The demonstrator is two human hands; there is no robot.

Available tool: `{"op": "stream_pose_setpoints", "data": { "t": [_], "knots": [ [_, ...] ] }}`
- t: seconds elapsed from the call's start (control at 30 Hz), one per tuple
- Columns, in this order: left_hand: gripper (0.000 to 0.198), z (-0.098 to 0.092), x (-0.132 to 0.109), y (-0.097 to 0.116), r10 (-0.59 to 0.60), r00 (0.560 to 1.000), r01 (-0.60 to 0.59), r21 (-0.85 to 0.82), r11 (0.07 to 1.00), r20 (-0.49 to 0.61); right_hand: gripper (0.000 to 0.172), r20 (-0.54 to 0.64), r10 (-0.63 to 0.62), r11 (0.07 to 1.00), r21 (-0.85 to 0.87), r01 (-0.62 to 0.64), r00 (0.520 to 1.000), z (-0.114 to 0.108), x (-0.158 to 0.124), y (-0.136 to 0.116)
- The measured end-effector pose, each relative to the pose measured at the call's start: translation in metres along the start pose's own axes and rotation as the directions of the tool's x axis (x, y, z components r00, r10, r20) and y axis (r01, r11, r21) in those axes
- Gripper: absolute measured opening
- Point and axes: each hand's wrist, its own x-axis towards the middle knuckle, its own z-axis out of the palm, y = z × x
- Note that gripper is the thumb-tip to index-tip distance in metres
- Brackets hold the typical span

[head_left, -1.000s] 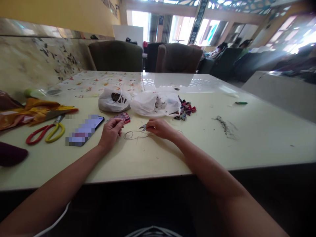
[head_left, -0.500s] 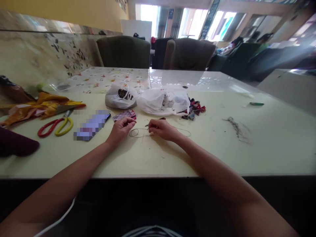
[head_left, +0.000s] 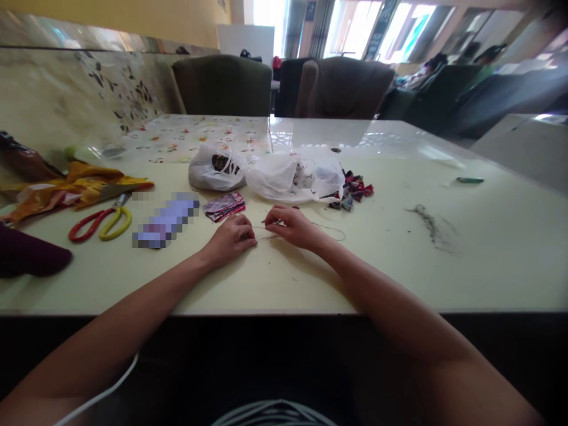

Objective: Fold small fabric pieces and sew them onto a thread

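Observation:
My left hand (head_left: pixel 231 241) rests on the table with its fingers curled down over a thin thread, pinching it against or near the surface. Just to its right, my right hand (head_left: pixel 293 228) is closed around a slim pointed tool whose tip (head_left: pixel 265 222) pokes out towards the left; a dark end shows above the fingers, and its kind is hidden. The thread (head_left: pixel 339 231) runs between both hands and curves out in a loop beyond the right wrist. Behind the left fingers lies a stack of patterned cloth pieces (head_left: pixel 224 206).
Two white plastic bags (head_left: pixel 215 177) stand behind the hands, with folded fabric pieces (head_left: pixel 355 192) beside them. Leftward lie a blurred-out phone (head_left: pixel 166 220), red-and-yellow-handled scissors (head_left: pixel 116 222) and orange cloth (head_left: pixel 100 184). Thread scraps (head_left: pixel 430 225) and a green pen-like item (head_left: pixel 470 180) lie right.
My left hand has moved right and down onto the small thread coil, now covering it, and its fingers have curled over. My right hand has barely shifted; the view tilts slightly.

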Motion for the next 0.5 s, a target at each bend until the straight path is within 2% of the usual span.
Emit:
{"op": "stream_pose_setpoints", "data": {
  "t": [0.07, 0.17, 0.23, 0.3, 0.37, 0.4, 0.5],
  "knots": [
    [0.018, -0.002, 0.000, 0.001, 0.003, 1.000, -0.004, -0.028, 1.000, -0.025, 0.009, -0.044, 0.044, 0.995, 0.093, -0.039, 0.998, -0.004, 0.000, 0.000],
    [0.018, -0.006, -0.001, 0.006, -0.044, 0.997, 0.035, -0.115, 0.993, -0.071, 0.014, -0.017, 0.116, 0.954, 0.281, -0.106, 0.993, -0.003, -0.001, -0.002],
    [0.018, -0.008, -0.002, 0.012, -0.114, 0.991, 0.099, -0.180, 0.979, -0.077, 0.024, 0.057, 0.152, 0.884, 0.440, -0.161, 0.987, 0.001, -0.002, -0.004],
    [0.018, -0.009, -0.004, 0.017, -0.179, 0.981, 0.155, -0.247, 0.957, -0.076, 0.038, 0.180, 0.181, 0.807, 0.534, -0.251, 0.967, 0.006, -0.002, -0.007],
    [0.019, -0.009, -0.006, 0.019, -0.229, 0.968, 0.187, -0.309, 0.932, -0.103, 0.039, 0.271, 0.202, 0.787, 0.527, -0.320, 0.941, 0.006, -0.003, -0.009],
    [0.019, -0.009, -0.007, 0.019, -0.250, 0.959, 0.193, -0.332, 0.923, -0.137, 0.035, 0.274, 0.211, 0.800, 0.503, -0.326, 0.938, 0.004, -0.003, -0.009],
    [0.020, -0.015, -0.007, 0.010, -0.296, 0.903, 0.184, -0.342, 0.922, -0.310, 0.026, 0.159, 0.245, 0.841, 0.455, -0.292, 0.956, -0.011, -0.003, -0.007]
  ]
}}
